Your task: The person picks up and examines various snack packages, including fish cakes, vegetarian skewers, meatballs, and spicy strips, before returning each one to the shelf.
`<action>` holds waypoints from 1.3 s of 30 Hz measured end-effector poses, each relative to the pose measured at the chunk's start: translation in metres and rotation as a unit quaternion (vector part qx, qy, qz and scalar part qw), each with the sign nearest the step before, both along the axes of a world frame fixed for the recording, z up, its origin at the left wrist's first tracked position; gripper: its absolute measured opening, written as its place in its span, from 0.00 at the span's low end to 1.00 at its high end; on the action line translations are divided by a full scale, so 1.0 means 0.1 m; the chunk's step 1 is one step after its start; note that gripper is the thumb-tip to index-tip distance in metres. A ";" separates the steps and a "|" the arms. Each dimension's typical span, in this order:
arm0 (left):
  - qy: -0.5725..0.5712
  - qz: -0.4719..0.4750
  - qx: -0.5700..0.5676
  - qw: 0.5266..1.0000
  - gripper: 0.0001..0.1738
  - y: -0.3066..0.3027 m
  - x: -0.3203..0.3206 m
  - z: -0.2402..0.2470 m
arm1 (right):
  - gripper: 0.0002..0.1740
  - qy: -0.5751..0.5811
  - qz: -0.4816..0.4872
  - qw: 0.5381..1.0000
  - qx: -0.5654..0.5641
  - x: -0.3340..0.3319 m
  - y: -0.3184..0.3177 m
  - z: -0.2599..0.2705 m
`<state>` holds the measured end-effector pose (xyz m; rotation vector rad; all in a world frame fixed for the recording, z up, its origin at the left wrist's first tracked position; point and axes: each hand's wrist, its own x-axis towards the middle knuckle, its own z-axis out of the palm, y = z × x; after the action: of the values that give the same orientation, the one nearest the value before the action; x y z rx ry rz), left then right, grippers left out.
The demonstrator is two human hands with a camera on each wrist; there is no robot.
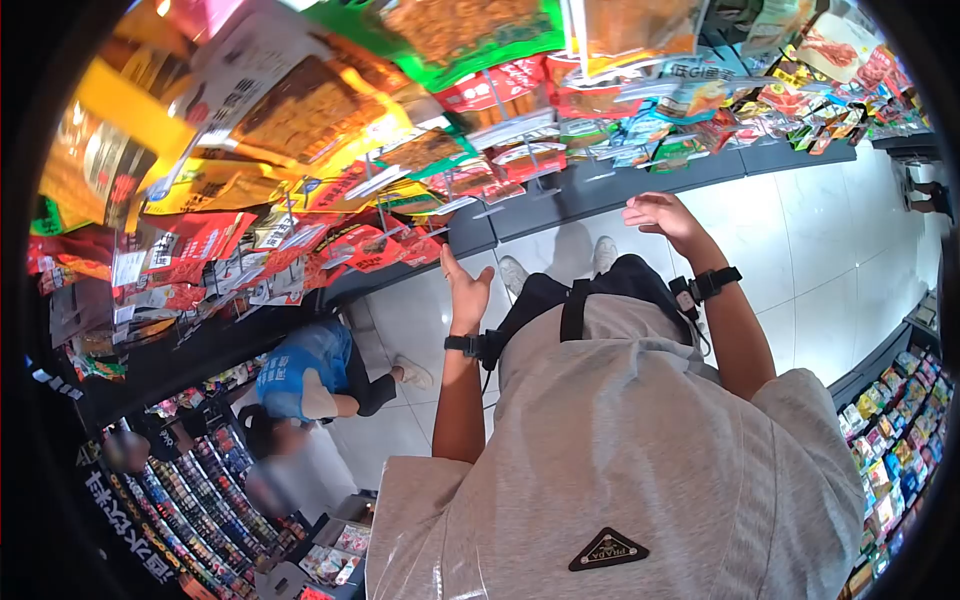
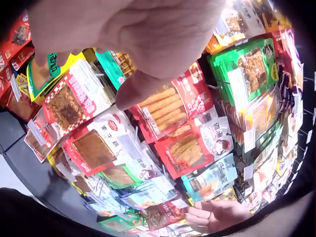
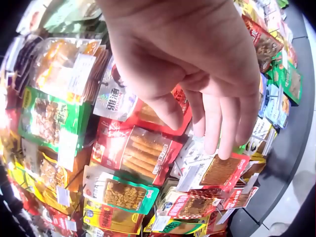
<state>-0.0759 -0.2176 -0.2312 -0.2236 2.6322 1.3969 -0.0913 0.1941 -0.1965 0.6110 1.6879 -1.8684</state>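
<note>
Both hands are raised in front of a rack of hanging snack packets, holding nothing. My left hand (image 1: 468,290) has its fingers extended and thumb apart; in the left wrist view this hand (image 2: 148,39) covers part of the red packets (image 2: 168,111). My right hand (image 1: 665,218) is held out over the floor in the head view, fingers loosely bent. From the right wrist, the hand (image 3: 187,64) hangs with relaxed fingers in front of a red-edged packet (image 3: 222,170); whether it touches any packet cannot be told. The right hand (image 2: 222,215) also shows low in the left wrist view.
A person in a blue vest (image 1: 300,370) bends down at the left, near shelves of small goods (image 1: 215,490). Pale floor tiles (image 1: 800,250) lie beyond the rack's dark base ledge (image 1: 620,190). Another shelf of packets (image 1: 905,430) stands at the right.
</note>
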 end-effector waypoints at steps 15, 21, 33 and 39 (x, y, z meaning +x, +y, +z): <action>-0.024 -0.046 0.045 0.998 0.54 0.91 -0.20 -0.06 | 0.26 0.046 -0.117 0.991 0.040 -0.11 1.34 -0.16; -0.080 -0.089 0.115 0.986 0.41 1.20 -0.62 -0.13 | 0.27 0.193 -0.210 0.949 0.133 -0.67 1.60 0.06; -0.025 -0.163 0.143 0.976 0.35 2.77 -0.85 0.42 | 0.09 0.217 -0.157 0.960 0.077 -1.28 2.16 -0.17; 0.038 -0.078 0.108 0.990 0.40 3.53 -0.70 0.58 | 0.15 0.164 -0.112 0.968 -0.154 -1.15 2.30 0.03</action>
<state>-0.1457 0.1353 -0.1733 0.0620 2.4678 1.6475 -0.2062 0.4239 -0.1933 0.3922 1.5186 -2.4468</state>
